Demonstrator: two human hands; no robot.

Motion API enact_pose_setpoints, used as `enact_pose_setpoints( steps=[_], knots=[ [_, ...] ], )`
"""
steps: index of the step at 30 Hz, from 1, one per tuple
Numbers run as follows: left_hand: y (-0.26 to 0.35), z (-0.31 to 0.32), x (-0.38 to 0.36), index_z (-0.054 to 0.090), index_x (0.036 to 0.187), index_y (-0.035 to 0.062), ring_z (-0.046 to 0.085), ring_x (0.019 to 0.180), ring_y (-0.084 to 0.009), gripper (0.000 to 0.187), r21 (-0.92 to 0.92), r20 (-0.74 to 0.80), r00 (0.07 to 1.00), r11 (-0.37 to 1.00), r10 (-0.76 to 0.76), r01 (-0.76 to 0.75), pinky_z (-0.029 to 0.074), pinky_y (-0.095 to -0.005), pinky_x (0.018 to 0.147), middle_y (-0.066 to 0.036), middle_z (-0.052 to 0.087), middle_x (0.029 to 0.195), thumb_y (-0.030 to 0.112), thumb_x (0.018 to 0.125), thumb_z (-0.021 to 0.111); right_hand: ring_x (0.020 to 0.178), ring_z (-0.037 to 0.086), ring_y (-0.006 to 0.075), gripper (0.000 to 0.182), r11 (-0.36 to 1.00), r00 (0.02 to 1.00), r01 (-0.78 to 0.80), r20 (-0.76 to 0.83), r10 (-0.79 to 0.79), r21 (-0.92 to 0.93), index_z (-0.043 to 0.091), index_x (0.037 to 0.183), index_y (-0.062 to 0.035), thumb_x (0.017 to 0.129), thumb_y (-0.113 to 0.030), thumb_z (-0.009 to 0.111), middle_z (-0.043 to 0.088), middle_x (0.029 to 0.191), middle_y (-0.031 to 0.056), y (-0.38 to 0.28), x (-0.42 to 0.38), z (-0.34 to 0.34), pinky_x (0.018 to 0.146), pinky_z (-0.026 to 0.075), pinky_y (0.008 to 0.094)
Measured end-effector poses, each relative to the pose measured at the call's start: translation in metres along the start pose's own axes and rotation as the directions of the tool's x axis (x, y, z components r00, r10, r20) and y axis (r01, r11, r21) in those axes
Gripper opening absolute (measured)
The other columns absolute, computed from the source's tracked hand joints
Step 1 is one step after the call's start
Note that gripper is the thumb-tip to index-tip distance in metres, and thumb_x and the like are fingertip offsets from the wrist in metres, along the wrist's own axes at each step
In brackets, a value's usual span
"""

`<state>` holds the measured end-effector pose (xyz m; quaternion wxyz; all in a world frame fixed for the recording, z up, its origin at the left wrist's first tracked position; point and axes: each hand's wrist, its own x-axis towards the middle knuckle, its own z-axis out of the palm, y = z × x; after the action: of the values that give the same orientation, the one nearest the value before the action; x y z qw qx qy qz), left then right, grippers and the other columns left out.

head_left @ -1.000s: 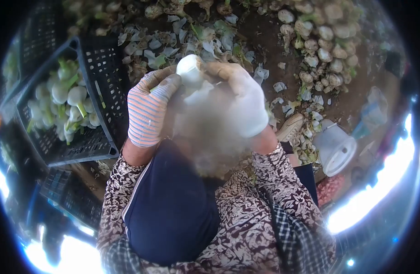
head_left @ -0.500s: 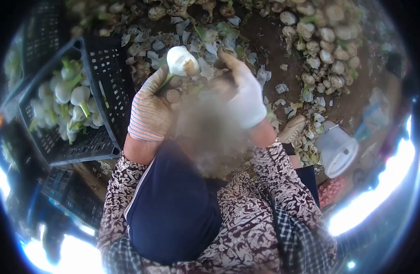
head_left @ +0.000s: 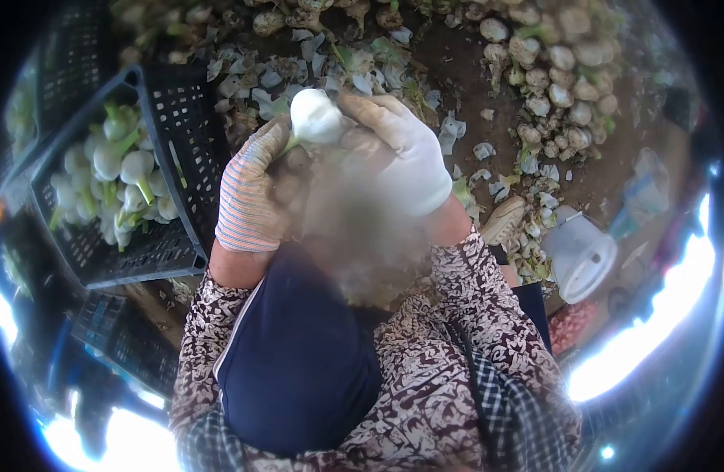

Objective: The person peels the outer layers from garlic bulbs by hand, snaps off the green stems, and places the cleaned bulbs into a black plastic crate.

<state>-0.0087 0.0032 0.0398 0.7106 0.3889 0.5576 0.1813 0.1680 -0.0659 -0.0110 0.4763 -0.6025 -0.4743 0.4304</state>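
A white bulb [head_left: 315,116] with a short green stem is held up between my gloved hands. My left hand [head_left: 256,189], in a striped glove, pinches its stem between thumb and fingers. My right hand [head_left: 405,153], in a white glove with brownish fingertips, has its fingers at the bulb's right side. A grey blur in the middle of the view hides part of the palms and what lies under them. To the left, a black crate [head_left: 181,141] holds pale bulbs [head_left: 110,161] with green stems.
Peeled skins [head_left: 271,77] litter the brown ground beyond my hands. Unpeeled bulbs [head_left: 563,94] are heaped at the upper right. A white bucket [head_left: 582,256] lies to the right, near a shoe [head_left: 504,220]. Another dark crate [head_left: 126,334] is at the lower left.
My right hand has moved left against the bulb. The bulb has turned; its brown root patch, visible before, no longer shows.
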Motion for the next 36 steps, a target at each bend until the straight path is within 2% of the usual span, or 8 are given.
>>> enact_pose_setpoints(
  steps=[2, 5, 8, 13, 17, 20, 23, 36],
  knots=[
    [-0.001, -0.001, 0.001, 0.055, 0.13, -0.005, 0.062, 0.088, -0.0147, 0.037, -0.004, -0.019, 1.0, 1.0, 0.023, -0.023, 0.051, -0.0254, 0.077, -0.012, 0.066, 0.108, 0.013, 0.098, 0.052, 0.101, 0.064, 0.0257, 0.044, 1.0, 0.997, -0.021, -0.071, 0.019, -0.02, 0.061, 0.124, 0.001, 0.083, -0.008, 0.075, 0.063, 0.11, 0.014, -0.013, -0.002, 0.005, 0.087, 0.052, 0.0323],
    [0.008, 0.015, 0.006, 0.056, 0.126, -0.0025, 0.053, 0.075, -0.0114, 0.033, -0.562, -0.099, 0.961, 0.811, -0.257, 0.159, 0.044, -0.0247, 0.066, -0.009, 0.064, 0.099, 0.017, 0.1, 0.051, 0.093, 0.065, 0.0238, 0.031, 0.978, 0.972, 0.046, -0.215, -0.09, -0.204, 0.064, 0.112, 0.0008, 0.082, -0.003, 0.074, 0.065, 0.105, 0.0122, -0.024, -0.005, 0.016, 0.082, 0.053, 0.0316],
    [0.016, 0.027, 0.004, 0.059, 0.117, 0.0003, 0.036, 0.043, -0.0041, 0.03, -0.62, -0.14, 0.949, 0.773, -0.281, 0.137, 0.03, -0.0207, 0.039, -0.004, 0.06, 0.082, 0.025, 0.102, 0.05, 0.089, 0.066, 0.0254, 0.021, 0.958, 0.951, -0.261, -0.139, 0.276, 0.115, 0.064, 0.106, -0.0009, 0.086, -0.005, 0.069, 0.066, 0.102, 0.0134, -0.021, -0.005, 0.019, 0.078, 0.053, 0.0342],
    [0.016, 0.0, 0.007, 0.05, 0.124, -0.0085, 0.039, 0.041, -0.0043, 0.043, -0.902, 0.206, 0.933, 0.312, -0.294, 0.297, 0.03, -0.0231, 0.036, -0.01, 0.064, 0.084, 0.029, 0.105, 0.042, 0.093, 0.063, 0.0387, 0.027, 0.831, 0.981, -0.19, -0.133, 0.14, -0.523, 0.06, 0.114, -0.0037, 0.087, -0.01, 0.062, 0.063, 0.102, 0.0189, 0.062, -0.014, 0.001, 0.08, 0.053, 0.0427],
    [0.003, -0.009, 0.008, 0.051, 0.125, -0.007, 0.037, 0.038, -0.0065, 0.043, -0.887, 0.227, 0.921, 0.322, -0.318, 0.33, 0.03, -0.025, 0.035, -0.013, 0.068, 0.084, 0.03, 0.105, 0.04, 0.099, 0.063, 0.0385, 0.048, 0.945, 0.944, -0.303, -0.095, 0.315, 0.124, 0.056, 0.127, -0.0024, 0.083, -0.014, 0.07, 0.062, 0.112, 0.0212, 0.008, -0.008, 0.01, 0.084, 0.054, 0.0415],
    [0.005, -0.008, 0.01, 0.055, 0.118, -0.0037, 0.038, 0.038, -0.0076, 0.039, -0.872, 0.329, 0.902, 0.277, -0.279, 0.404, 0.028, -0.0247, 0.035, -0.012, 0.068, 0.083, 0.03, 0.105, 0.043, 0.1, 0.064, 0.0377, 0.059, 0.954, 0.978, 0.134, -0.12, -0.172, -0.27, 0.054, 0.131, -0.0005, 0.079, -0.016, 0.075, 0.062, 0.115, 0.0205, -0.019, 0.001, 0.018, 0.084, 0.056, 0.0398],
    [0.023, 0.009, 0.002, 0.058, 0.111, -0.001, 0.038, 0.038, -0.008, 0.032, -0.853, 0.175, 0.891, 0.387, -0.419, 0.35, 0.028, -0.0242, 0.034, -0.009, 0.066, 0.077, 0.029, 0.103, 0.048, 0.096, 0.066, 0.0355, 0.059, 0.896, 0.949, 0.226, -0.124, -0.292, -0.383, 0.055, 0.13, -0.0001, 0.077, -0.016, 0.077, 0.064, 0.11, 0.019, -0.021, 0.01, 0.027, 0.08, 0.056, 0.0386],
    [0.019, -0.008, -0.005, 0.056, 0.092, 0.0035, 0.037, 0.041, -0.0089, 0.036, -0.78, 0.294, 0.882, 0.44, -0.369, 0.444, 0.03, -0.0241, 0.036, 0.0, 0.049, 0.06, 0.035, 0.104, 0.045, 0.086, 0.065, 0.0329, 0.034, 0.9, 0.941, 0.021, -0.297, -0.165, -0.435, 0.065, 0.108, -0.0051, 0.074, -0.003, 0.066, 0.065, 0.089, 0.0142, 0.033, 0.037, 0.019, 0.077, 0.053, 0.0401]
  ],
)
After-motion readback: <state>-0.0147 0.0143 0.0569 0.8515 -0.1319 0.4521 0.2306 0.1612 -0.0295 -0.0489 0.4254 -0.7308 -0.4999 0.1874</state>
